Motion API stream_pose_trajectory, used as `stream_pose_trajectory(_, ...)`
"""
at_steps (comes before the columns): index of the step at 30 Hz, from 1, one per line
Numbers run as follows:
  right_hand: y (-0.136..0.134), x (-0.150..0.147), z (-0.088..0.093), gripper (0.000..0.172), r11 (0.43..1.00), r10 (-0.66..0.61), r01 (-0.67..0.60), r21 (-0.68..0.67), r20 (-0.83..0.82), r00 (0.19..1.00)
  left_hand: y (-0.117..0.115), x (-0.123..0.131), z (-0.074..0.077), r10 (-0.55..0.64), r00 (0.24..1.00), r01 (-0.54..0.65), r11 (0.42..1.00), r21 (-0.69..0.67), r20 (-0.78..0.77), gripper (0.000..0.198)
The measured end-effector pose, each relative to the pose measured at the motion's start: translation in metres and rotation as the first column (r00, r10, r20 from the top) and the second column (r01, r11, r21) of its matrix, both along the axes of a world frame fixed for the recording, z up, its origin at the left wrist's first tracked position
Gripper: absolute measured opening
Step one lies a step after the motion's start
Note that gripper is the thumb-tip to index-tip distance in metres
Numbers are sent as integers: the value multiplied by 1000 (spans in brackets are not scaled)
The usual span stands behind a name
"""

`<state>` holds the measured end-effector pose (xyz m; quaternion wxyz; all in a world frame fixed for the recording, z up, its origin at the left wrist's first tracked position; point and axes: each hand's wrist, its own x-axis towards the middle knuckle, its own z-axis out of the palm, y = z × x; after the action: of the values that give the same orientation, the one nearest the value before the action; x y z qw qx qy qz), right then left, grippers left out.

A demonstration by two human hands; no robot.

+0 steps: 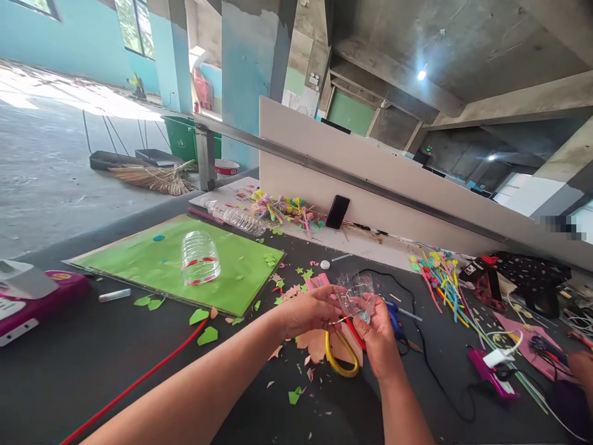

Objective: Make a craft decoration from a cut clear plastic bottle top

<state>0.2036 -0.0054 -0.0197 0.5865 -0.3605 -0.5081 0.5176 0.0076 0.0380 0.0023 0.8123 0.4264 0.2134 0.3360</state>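
Both of my hands hold a clear plastic piece (pixel 356 295), which looks like a cut part of a bottle. My left hand (pixel 311 311) grips it from the left with bent fingers. On the other side, my right hand (pixel 378 339) pinches its lower edge with the thumb. Just below lie scissors with a yellow handle (pixel 341 364), partly hidden by my right hand, over orange-pink paper (pixel 312 343). Further left, a cut clear bottle part (pixel 200 258) with red marks stands on green sheets (pixel 152 259).
Green and pink paper scraps (pixel 207 335) litter the dark table. A clear bottle (pixel 236 216) lies behind, near a leaning phone (pixel 338 212) and colourful pipe cleaners (pixel 445 278). Power strips (pixel 493 372) sit at both sides; a red cable (pixel 139 383) crosses the left. Another person's hand (pixel 581 371) shows at far right.
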Motion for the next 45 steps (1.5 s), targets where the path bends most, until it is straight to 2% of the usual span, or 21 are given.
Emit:
stream_pose_trajectory(4, 3, 6, -2, 50, 984, -178, 173, 45, 171, 969, 1, -9, 5, -35, 998, 37, 998, 47, -44, 74)
stream_pose_trajectory(8, 5, 10, -4, 51, 934, -356, 331, 131, 337, 871, 4, -17, 12, 8, 1000, -8, 999, 48, -13, 76)
stream_pose_trajectory(12, 4, 11, -5, 51, 929, -369, 341, 142, 384, 846, 10, -25, 19, 119, 985, -118, 993, -15, 126, 56)
stream_pose_trajectory(15, 1, 10, -1, 50, 950, -314, 288, 124, 379, 871, 17, -32, 22, 277, 899, -252, 961, -118, 339, 42)
stream_pose_trajectory(17, -3, 10, 4, 48, 972, -236, 214, 100, 395, 888, 23, -38, 23, 407, 802, -361, 913, -189, 437, 37)
stream_pose_trajectory(20, -8, 12, 10, 44, 997, -74, 59, 49, 421, 904, 34, -50, 25, 578, 632, -512, 811, -282, 516, 32)
stream_pose_trajectory(23, -9, 13, 11, 43, 999, 52, -46, -28, 290, 956, 45, -65, 25, 686, 462, -612, 705, -358, 561, 30)
stream_pose_trajectory(25, -8, 14, 9, 44, 997, 72, -66, -42, 158, 985, 51, -75, 24, 731, 383, -654, 646, -392, 565, 28)
stream_pose_trajectory(27, -4, 14, 6, 44, 999, 32, -31, -30, 57, 998, 55, -84, 23, 767, 341, -687, 598, -413, 543, 26)
stream_pose_trajectory(29, 0, 14, 3, 44, 998, -59, 59, -14, -14, 998, 58, -90, 21, 807, 315, -717, 547, -431, 500, 26)
stream_pose_trajectory(32, 6, 18, 2, 41, 975, -220, 221, -4, -92, 971, 61, -98, 18, 867, 259, -766, 453, -457, 425, 27)
stream_pose_trajectory(35, 9, 22, 2, 38, 950, -311, 313, -9, -126, 942, 63, -103, 17, 894, 208, -792, 391, -468, 396, 26)
stream_pose_trajectory(38, 9, 26, 4, 36, 944, -330, 331, -14, -130, 935, 64, -106, 15, 906, 192, -832, 354, -427, 377, 24)
stream_pose_trajectory(42, 6, 26, 8, 33, 959, -284, 282, -43, -206, 936, 65, -102, 10, 945, 227, -947, 270, -172, 235, 18)
stream_pose_trajectory(44, 4, 24, 9, 31, 974, -226, 220, -53, -233, 946, 66, -95, 5, 949, 287, -955, 294, -35, 134, 16)
stream_pose_trajectory(45, 3, 22, 9, 30, 981, -192, 184, -55, -237, 952, 67, -91, 3, 940, 330, -944, 330, 18, 81, 17)
